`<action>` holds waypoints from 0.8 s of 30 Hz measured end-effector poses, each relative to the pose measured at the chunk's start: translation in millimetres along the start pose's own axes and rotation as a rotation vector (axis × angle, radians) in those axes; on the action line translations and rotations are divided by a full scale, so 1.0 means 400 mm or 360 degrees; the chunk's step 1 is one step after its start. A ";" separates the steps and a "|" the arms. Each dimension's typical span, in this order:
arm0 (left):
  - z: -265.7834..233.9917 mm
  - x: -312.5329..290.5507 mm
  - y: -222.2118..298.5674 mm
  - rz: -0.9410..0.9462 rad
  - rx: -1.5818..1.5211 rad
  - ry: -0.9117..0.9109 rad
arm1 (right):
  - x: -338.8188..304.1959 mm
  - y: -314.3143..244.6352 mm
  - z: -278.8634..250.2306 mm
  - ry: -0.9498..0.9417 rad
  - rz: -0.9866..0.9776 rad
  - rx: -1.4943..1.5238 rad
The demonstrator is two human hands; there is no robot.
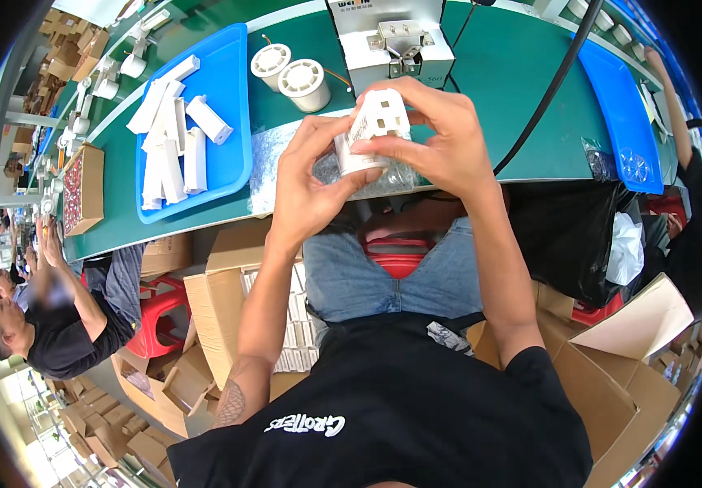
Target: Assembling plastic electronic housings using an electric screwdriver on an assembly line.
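Observation:
Both hands are together over the near edge of the green table, on a white lamp part that joins a round body (357, 156) and a narrow housing (387, 112) with square holes. My left hand (308, 175) is closed around the round body, thumb below it. My right hand (448, 142) pinches the housing between thumb and fingers. Beyond them stand two white cylindrical lamp heads (305, 84) with slotted ends and short wires. Behind the hands is a white box-shaped device (359, 69) carrying a metal fitting (404, 39).
A blue tray (240, 122) with several white rectangular housings (194, 159) lies at left. Clear plastic film (273, 159) covers the table's edge. A black cable (548, 98) crosses at right, before another blue tray (611, 98). Open cartons (611, 398) flank my legs; co-workers sit on both sides.

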State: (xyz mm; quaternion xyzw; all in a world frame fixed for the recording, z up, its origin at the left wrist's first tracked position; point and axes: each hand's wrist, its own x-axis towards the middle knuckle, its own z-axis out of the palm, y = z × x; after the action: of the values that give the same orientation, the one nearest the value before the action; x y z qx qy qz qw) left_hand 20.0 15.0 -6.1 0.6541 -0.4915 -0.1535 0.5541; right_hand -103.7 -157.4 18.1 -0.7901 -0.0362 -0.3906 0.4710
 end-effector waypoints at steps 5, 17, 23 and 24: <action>0.016 0.000 0.000 -0.0029 -0.0010 0.0041 | 0.003 0.010 0.005 -0.0056 0.0196 0.0028; 0.025 0.032 0.004 0.0004 0.0134 0.0189 | -0.018 -0.062 0.029 0.0301 -0.0031 -0.0963; 0.042 0.011 0.017 0.0071 0.0280 0.0220 | -0.024 -0.075 0.039 0.0324 0.0113 -0.1064; 0.039 0.008 0.024 0.0056 0.0282 0.0240 | -0.022 -0.078 0.041 0.0338 0.0079 -0.1071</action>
State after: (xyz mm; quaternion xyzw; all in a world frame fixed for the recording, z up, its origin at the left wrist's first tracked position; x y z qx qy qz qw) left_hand 5.6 4.3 -1.9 0.7015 -0.4714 -0.0500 0.5322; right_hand -113.5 -124.8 30.9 -0.8566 0.1629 -0.4491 0.1947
